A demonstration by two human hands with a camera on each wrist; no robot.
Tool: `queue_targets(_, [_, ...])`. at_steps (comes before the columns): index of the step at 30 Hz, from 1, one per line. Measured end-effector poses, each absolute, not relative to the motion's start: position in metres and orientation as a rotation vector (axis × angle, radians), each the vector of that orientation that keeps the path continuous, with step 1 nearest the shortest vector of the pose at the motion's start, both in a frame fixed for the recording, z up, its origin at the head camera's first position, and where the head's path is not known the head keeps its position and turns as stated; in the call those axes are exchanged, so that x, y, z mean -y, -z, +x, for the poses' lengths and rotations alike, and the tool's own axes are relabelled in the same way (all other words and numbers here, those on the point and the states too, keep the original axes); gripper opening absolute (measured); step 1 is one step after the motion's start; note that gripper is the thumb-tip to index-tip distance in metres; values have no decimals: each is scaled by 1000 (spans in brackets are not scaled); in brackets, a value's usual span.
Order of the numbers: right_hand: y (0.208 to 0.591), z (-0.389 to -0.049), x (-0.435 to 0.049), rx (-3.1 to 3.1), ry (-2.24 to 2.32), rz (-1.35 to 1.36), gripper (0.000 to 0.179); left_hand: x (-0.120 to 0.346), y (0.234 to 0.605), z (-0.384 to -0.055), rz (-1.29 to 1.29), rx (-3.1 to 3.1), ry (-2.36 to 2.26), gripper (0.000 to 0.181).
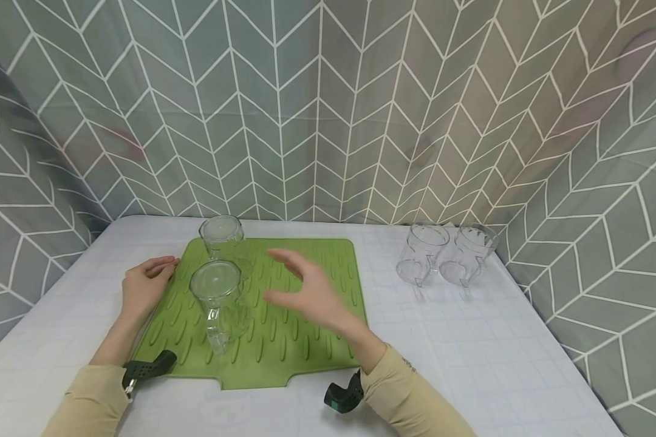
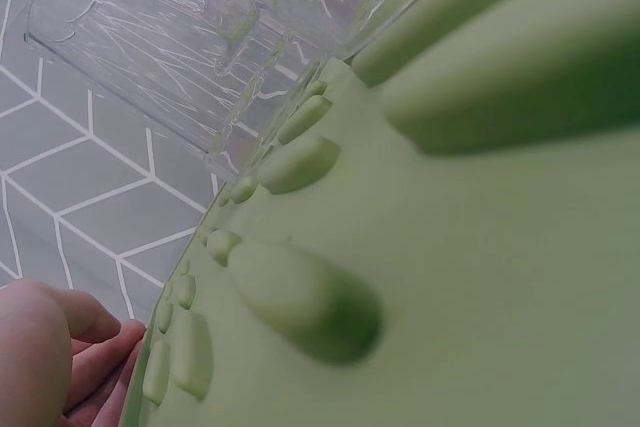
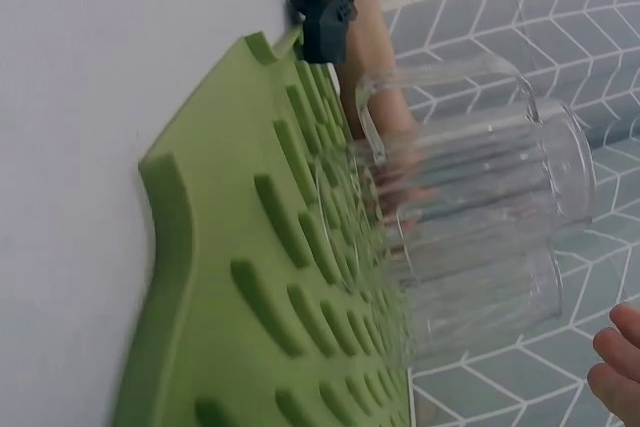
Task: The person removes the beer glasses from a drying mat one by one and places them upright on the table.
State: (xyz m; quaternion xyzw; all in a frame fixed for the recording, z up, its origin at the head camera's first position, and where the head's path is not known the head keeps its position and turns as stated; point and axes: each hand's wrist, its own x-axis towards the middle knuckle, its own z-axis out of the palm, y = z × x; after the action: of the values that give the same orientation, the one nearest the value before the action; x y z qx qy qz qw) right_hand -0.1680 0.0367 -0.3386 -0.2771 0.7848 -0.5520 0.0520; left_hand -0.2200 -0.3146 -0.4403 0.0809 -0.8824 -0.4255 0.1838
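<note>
Two clear glass mugs stand base up on a green drying mat (image 1: 300, 364): a near mug (image 1: 218, 297) with its handle toward me, and a far mug (image 1: 222, 233) behind it. My right hand (image 1: 311, 291) hovers over the mat to the right of them, thumb and fingers spread apart with nothing between them. In the right wrist view, fingertips (image 3: 618, 357) show at the right edge, apart from the glass. My left hand (image 1: 144, 285) rests beside the mat's left edge, fingers loosely curled, fingertips (image 2: 130, 337) right at that edge.
Two more clear glass mugs stand upright at the back right of the white table, a left one (image 1: 422, 255) and a right one (image 1: 470, 255), close together. A grey curtain (image 1: 317, 109) with white lines hangs behind and along the sides.
</note>
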Motion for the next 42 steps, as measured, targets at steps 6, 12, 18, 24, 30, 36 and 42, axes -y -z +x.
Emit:
queue_targets(6, [338,-164,-22,-2395,1644,-831,71,313,439,-218,237,2489,1199,39])
queue_targets(12, [339,-162,-10,-2396,1641,-821,71,312,438,-218,249,2493,1195,39])
queue_targets(18, [342,-161,-1,-2377,1658,-831,71,312,437,-218,242,2492,1198,38])
queue_targets(24, [341,-159,6,-2378,1666,-838,73,311,435,-217,246,2497,1189,38])
queue_targets(30, [341,-158,12,-2401,1654,-785,73,311,434,-217,244,2495,1188,38])
queue_targets(36, [344,-157,22,-2401,1686,-717,76,311,435,-217,244,2490,1192,38])
queue_targets(42, [351,-157,32,-2454,1672,-698,82,312,438,-217,250,2492,1181,39])
